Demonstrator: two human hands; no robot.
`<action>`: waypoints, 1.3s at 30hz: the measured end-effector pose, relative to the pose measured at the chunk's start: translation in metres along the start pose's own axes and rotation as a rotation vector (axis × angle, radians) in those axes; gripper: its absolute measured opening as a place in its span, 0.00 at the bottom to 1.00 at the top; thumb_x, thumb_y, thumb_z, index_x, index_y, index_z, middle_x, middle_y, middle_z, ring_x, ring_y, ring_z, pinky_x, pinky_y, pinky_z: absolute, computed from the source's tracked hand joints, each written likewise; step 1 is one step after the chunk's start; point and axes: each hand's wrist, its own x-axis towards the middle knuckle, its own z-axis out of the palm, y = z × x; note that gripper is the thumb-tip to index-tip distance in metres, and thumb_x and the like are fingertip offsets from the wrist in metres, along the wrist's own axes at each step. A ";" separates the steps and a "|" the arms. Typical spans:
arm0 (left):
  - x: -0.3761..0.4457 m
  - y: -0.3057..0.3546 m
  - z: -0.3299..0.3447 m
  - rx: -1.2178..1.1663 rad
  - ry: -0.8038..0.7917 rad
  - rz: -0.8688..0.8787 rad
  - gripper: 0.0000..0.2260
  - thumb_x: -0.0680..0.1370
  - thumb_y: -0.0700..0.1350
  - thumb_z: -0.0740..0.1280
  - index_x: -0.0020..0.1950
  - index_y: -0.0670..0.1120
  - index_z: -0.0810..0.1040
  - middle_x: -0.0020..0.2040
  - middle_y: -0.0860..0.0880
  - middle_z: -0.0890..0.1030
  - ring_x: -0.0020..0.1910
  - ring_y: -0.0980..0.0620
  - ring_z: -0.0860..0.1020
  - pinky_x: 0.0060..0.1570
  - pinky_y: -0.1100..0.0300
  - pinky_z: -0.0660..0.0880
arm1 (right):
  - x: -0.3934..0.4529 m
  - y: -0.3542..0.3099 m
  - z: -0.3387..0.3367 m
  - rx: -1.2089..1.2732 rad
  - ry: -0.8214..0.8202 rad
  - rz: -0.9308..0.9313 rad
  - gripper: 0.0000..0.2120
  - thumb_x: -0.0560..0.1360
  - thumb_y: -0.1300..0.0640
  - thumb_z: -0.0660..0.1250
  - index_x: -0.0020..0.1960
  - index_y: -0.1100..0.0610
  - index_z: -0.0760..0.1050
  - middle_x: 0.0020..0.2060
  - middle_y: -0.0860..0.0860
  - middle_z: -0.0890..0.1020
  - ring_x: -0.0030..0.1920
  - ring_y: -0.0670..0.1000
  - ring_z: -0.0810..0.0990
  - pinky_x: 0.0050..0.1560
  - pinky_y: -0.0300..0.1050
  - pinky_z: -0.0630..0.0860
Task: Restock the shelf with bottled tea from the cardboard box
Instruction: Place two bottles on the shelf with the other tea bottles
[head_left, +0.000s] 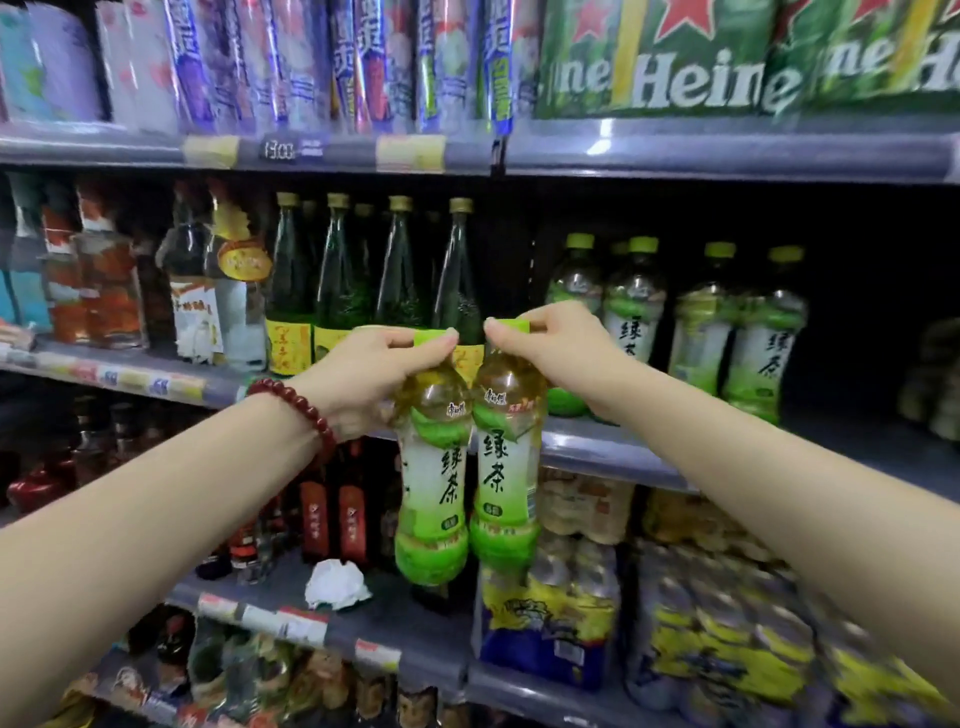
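Observation:
My left hand (371, 371) grips the green cap of one green tea bottle (434, 478), which hangs upright below it. Beside it, my right hand (558, 345) pinches the cap of a second green tea bottle (506, 467). The two bottles touch side by side in the air, in front of the middle shelf (613, 447). Several matching green tea bottles (701, 338) stand on that shelf to the right. The cardboard box is out of view.
Tall green glass bottles (395, 270) stand on the middle shelf just behind my hands, liquor bottles further left. Beer packs (675, 57) fill the top shelf. Below are dark bottles, a crumpled white paper (335, 584) and wrapped can packs (550, 613).

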 end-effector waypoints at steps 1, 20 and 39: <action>0.004 0.006 0.012 0.010 -0.020 0.013 0.17 0.75 0.52 0.68 0.53 0.38 0.80 0.43 0.44 0.81 0.36 0.52 0.80 0.37 0.58 0.80 | -0.004 0.004 -0.015 -0.014 0.029 0.004 0.37 0.68 0.34 0.66 0.52 0.70 0.77 0.41 0.64 0.84 0.37 0.57 0.82 0.49 0.53 0.79; 0.054 0.107 0.252 -0.161 -0.404 0.133 0.09 0.75 0.48 0.69 0.49 0.42 0.79 0.32 0.48 0.81 0.24 0.56 0.80 0.25 0.65 0.76 | -0.074 0.064 -0.268 -0.220 0.403 0.142 0.22 0.69 0.39 0.70 0.44 0.59 0.83 0.41 0.56 0.86 0.45 0.54 0.85 0.54 0.56 0.80; 0.079 0.097 0.389 -0.102 -0.150 0.528 0.03 0.72 0.46 0.73 0.44 0.49 0.84 0.42 0.50 0.85 0.44 0.54 0.83 0.51 0.56 0.80 | -0.115 0.147 -0.342 -0.338 0.666 -0.056 0.10 0.74 0.45 0.68 0.43 0.50 0.81 0.37 0.45 0.83 0.41 0.42 0.80 0.45 0.38 0.70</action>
